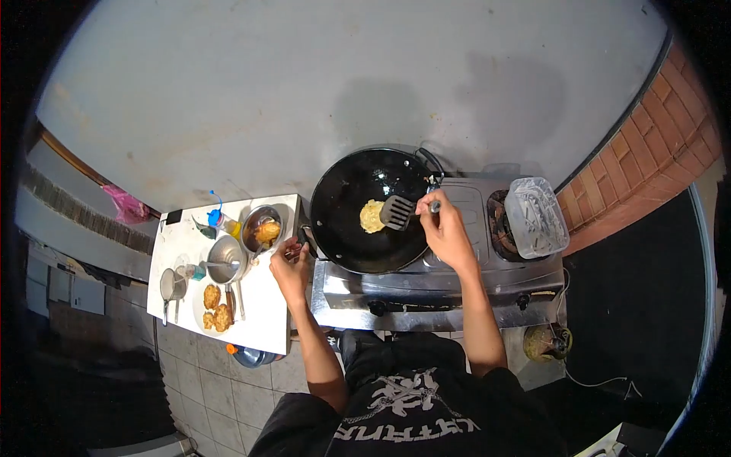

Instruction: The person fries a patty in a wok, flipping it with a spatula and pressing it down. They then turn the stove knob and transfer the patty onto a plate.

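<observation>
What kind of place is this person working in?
Likely a simple home or outdoor kitchen: a gas stove with a black wok, a white side table of bowls and fried patties, and tiled floor.

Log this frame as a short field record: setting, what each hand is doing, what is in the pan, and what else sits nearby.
setting: stove beside a small white table, seen from above
right hand: grips the handle of a slotted spatula
left hand: at the wok's handle by its left rim; the grip itself is unclear
wok: black, on the left burner, one yellow fritter inside
spatula blade: against the fritter's right edge
table items: plate of browned fritters, metal bowl
right burner: clear plastic container
</observation>
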`<state>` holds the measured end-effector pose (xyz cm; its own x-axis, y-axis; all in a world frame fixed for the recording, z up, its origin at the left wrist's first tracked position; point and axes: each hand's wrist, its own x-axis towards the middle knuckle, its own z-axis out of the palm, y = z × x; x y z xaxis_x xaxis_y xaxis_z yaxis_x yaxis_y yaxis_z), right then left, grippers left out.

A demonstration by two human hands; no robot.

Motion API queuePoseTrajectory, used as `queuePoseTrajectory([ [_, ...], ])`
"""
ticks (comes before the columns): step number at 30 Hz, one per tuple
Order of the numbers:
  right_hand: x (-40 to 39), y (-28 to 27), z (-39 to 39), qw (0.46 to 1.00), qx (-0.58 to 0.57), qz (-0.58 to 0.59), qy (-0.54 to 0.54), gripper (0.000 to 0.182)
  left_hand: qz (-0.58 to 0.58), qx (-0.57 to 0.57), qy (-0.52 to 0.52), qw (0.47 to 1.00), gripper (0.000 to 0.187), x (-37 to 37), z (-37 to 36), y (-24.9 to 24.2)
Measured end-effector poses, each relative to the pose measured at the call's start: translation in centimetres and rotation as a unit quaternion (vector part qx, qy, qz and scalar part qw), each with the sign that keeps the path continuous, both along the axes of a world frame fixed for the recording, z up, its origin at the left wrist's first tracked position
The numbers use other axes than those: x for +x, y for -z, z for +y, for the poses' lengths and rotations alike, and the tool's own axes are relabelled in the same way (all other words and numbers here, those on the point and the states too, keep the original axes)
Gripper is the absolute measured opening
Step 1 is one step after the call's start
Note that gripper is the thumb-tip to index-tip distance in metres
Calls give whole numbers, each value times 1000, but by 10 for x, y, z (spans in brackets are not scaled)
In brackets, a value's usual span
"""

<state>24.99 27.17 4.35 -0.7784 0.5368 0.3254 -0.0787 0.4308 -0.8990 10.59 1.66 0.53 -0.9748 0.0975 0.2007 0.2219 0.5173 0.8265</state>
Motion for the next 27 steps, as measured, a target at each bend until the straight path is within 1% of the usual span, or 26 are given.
queuePoseTrajectory([
  [1, 2, -6, 1, 999, -9, 40, -4, 5, 2, -8, 7, 1000, 27, 1, -1, 0],
  [2, 1, -10, 2, 999, -8, 39, -5, 5, 2, -7, 6, 1000, 27, 0, -2, 1],
  [4, 1, -16, 7, 1000, 26, -5, 17, 9, 2, 1, 18, 1000, 27, -1, -4, 4],
  [5, 1, -21, 7, 999, -5, -39, 9, 9, 3, 2, 18, 1000, 27, -1, -5, 4],
  [6, 0, -20, 5, 999, -3, -39, 8, 9, 3, 7, 20, 1000, 26, 0, -5, 4],
  [8, -2, -16, 2, 997, 65, -30, -2, 8, 4, 14, 19, 1000, 26, 2, -3, 2],
  [10, -4, -13, -2, 997, 68, -39, -5, 9, -7, 6, 21, 1000, 27, 6, -2, -2],
  [12, -7, -12, -6, 996, 70, -48, -8, 9, 2, 8, 23, 1000, 28, 5, -3, 5],
  [15, -13, -9, -12, 998, 39, -43, -10, 10, 6, 3, 22, 1000, 27, 8, -1, 3],
  [17, -19, 0, -17, 1000, 13, -11, 26, 9, 0, -2, 16, 1000, 26, 8, 2, 3],
  [18, -24, 10, -20, 998, 30, 34, 37, 8, -1, -4, 7, 1000, 26, 6, 3, 4],
  [20, -27, 24, -29, 997, 10, 58, 59, 8, 0, -3, -1, 1000, 25, 4, 4, 4],
  [21, -27, 27, -32, 996, 6, 64, 69, 6, 5, -11, 6, 1000, 28, 2, 4, 4],
  [22, -27, 34, -34, 995, -5, 62, 77, 5, 10, -20, 11, 1000, 31, 2, 3, 4],
  [24, -26, 44, -38, 995, -44, 52, 73, 6, 7, -19, 11, 1000, 31, 0, 2, 6],
  [25, -25, 48, -38, 995, -44, 53, 75, 6, 4, -19, 11, 1000, 31, -1, 2, 7],
  [27, -20, 51, -39, 997, -41, 15, 69, 7, 0, -15, 10, 1000, 31, 0, 3, 4],
])
